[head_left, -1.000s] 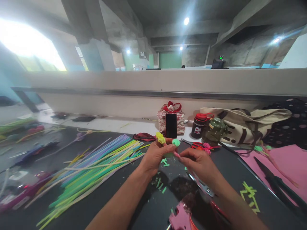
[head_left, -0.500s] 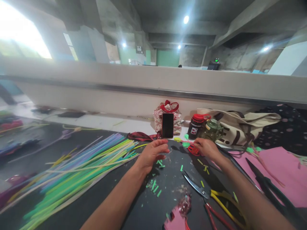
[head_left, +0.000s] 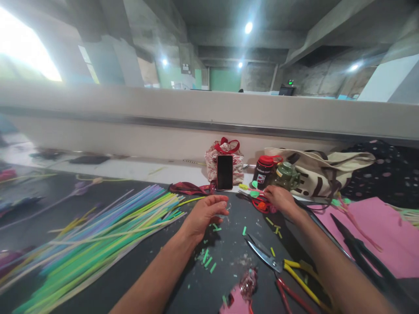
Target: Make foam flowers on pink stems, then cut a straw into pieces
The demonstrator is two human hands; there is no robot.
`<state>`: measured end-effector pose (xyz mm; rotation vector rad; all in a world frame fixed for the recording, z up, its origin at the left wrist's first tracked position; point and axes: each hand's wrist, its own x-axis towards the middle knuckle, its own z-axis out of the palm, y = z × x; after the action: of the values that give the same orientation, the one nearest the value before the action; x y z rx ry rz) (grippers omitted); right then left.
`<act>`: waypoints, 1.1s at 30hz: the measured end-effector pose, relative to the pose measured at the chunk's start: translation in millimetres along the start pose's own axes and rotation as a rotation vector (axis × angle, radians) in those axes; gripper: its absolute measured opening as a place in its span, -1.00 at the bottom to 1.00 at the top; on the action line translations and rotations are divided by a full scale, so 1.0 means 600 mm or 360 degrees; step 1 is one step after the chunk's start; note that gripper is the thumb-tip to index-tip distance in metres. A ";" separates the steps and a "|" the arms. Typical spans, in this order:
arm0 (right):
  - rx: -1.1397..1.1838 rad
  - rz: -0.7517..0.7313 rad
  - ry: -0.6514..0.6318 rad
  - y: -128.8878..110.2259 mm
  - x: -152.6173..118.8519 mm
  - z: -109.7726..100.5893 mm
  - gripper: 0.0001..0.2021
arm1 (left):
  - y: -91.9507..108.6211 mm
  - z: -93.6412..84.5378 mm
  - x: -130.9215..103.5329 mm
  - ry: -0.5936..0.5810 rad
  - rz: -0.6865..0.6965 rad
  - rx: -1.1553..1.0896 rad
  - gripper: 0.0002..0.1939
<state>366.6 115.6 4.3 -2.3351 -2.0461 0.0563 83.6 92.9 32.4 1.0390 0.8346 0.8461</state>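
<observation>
My left hand (head_left: pixel 204 216) hangs over the dark table with fingers apart and nothing between them, beside the tips of a yellow and green bundle of pipe cleaners (head_left: pixel 108 244). Farther right, my right hand (head_left: pixel 279 198) pinches a pink stem (head_left: pixel 258 190) that carries green and yellow tufts at its left end. Just below that stem lie red-handled scissors (head_left: pixel 262 205). Short green clippings (head_left: pixel 207 257) are scattered below my left hand. Pliers with yellow handles (head_left: pixel 303 279) lie nearer, by my right forearm.
A phone (head_left: pixel 224 172) stands upright against a patterned bag (head_left: pixel 209 152). Behind my right hand are a black bottle with a red lid (head_left: pixel 263 172), a green jar (head_left: pixel 286 175) and a canvas bag (head_left: pixel 321 174). Pink sheets (head_left: pixel 386 231) and large dark shears (head_left: pixel 360 250) lie at right.
The view has shifted slightly, moving most things a little left in the picture. More of the red-handled scissors shows beneath the stem. My right hand still holds the stem, and my left hand remains open.
</observation>
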 end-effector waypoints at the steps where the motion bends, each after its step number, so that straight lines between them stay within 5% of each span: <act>1: -0.0010 0.0013 -0.0017 0.002 0.000 0.002 -0.76 | -0.001 0.001 0.000 -0.0006 0.0004 0.0000 -0.69; 8: -0.0062 0.0008 -0.0058 0.002 -0.010 0.007 -0.76 | -0.004 0.005 0.000 0.0001 -0.0010 0.0050 -0.72; 17: -0.0206 0.0120 0.0159 -0.024 -0.040 -0.004 -0.75 | -0.002 0.005 0.000 -0.0007 -0.0018 0.0035 -0.73; 33: -0.0292 0.0116 -0.0084 -0.032 0.002 0.000 -0.75 | -0.008 0.004 0.002 -0.0067 -0.0025 0.0046 -0.74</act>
<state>347.8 119.0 5.1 -2.5415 -2.0712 -0.0714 87.5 91.8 28.2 1.0707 0.8202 0.7982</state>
